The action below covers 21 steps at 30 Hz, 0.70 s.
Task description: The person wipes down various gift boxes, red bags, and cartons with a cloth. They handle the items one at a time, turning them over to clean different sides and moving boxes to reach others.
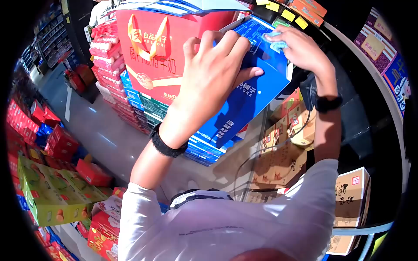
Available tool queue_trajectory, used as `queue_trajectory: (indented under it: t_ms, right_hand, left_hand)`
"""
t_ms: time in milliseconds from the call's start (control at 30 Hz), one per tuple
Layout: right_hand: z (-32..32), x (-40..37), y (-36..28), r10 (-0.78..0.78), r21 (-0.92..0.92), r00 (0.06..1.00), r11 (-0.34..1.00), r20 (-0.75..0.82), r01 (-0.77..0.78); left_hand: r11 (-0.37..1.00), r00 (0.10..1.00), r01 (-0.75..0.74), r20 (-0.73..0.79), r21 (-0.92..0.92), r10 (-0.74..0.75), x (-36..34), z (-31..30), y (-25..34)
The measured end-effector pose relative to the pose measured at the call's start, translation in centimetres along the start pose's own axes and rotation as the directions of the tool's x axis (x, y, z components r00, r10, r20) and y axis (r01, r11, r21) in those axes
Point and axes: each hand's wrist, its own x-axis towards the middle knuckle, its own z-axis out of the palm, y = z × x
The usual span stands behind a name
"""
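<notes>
A large blue gift box (261, 93) with white lettering stands tilted in front of me, on top of a stack of similar blue boxes (204, 150). My left hand (215, 61) is on its left upper edge, fingers bent over and thumb stretched across the blue face. My fingertips are partly hidden behind the knuckles. In my right hand (300, 48) is a light-blue cloth (277, 42), pinched and held at the box's upper right part. Beside the left hand stands a red gift bag (150, 56) with yellow ribbon handles.
Red packages (109, 65) are piled to the left. A green carton (52, 191) and red boxes (93, 172) lie at lower left. Brown cartons (278, 163) stand below right, with a dark cable (261, 150) hanging in front. A curved shelf edge (370, 61) runs along the right. Another person (101, 12) is partly visible at the back.
</notes>
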Motion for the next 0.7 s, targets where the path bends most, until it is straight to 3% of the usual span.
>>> queue_trajectory:
  t_ms: [67, 133, 167, 233, 333, 433, 467, 500, 533, 567, 700]
  right_hand:
    - [-0.1, 0.3, 1.2, -0.052, 0.015, 0.999, 0.999, 0.016, 0.052]
    - [-0.9, -0.3, -1.2, -0.28, 0.062, 0.955, 0.956, -0.099, 0.287]
    - [-1.9, -0.9, -3.3, -0.299, 0.07, 0.947, 0.949, -0.118, 0.308]
    - [-4.2, -1.2, -6.8, -0.284, 0.254, 0.959, 0.928, 0.009, 0.273]
    - [-4.5, -2.3, -7.9, -0.242, 0.371, 0.97, 0.899, -0.02, 0.232]
    - [-1.9, -2.7, -5.2, -0.176, 0.563, 0.972, 0.792, -0.158, 0.235]
    - [-1.1, -3.2, -5.3, -0.178, 0.563, 0.971, 0.792, -0.157, 0.236]
    - [-0.4, -4.0, -5.8, -0.052, 0.474, 0.95, 0.857, -0.309, 0.201]
    - [0.4, -4.9, -6.2, 0.058, 0.389, 0.886, 0.91, -0.46, 0.142]
    - [2.0, -5.7, -6.8, 0.244, 0.55, 0.816, 0.828, -0.524, 0.105]
    - [5.2, -8.0, -10.8, 0.377, 0.514, 0.525, 0.847, -0.763, 0.139]
  left_hand:
    - [0.999, 0.998, -0.042, 0.035, -0.01, 0.042, 0.0, -0.7, -0.2]
    - [0.998, 0.995, -0.056, 0.078, -0.034, 0.058, 0.1, -1.5, -0.2]
    - [0.998, 0.995, -0.054, 0.076, -0.035, 0.057, 0.1, -1.6, -0.2]
    - [0.998, 0.994, -0.041, 0.097, -0.049, 0.045, 0.1, -1.7, -0.3]
    - [0.999, 0.993, -0.02, 0.116, -0.045, 0.025, 0.1, -1.9, -0.2]
    - [0.999, 0.995, -0.017, 0.101, -0.036, 0.021, -0.2, -1.6, -0.1]
    - [0.999, 0.996, -0.019, 0.085, -0.051, 0.024, -0.3, -1.5, -0.2]
    - [0.998, 0.997, -0.023, 0.069, -0.067, 0.027, -0.4, -1.3, -0.2]
    - [0.997, 0.997, -0.02, 0.068, -0.07, 0.025, -0.5, -1.2, -0.2]
    - [0.997, 0.998, -0.025, 0.05, -0.078, 0.029, -0.6, -1.0, -0.2]
    - [0.988, 1.0, -0.028, 0.007, -0.15, 0.03, -0.8, -0.3, -0.6]
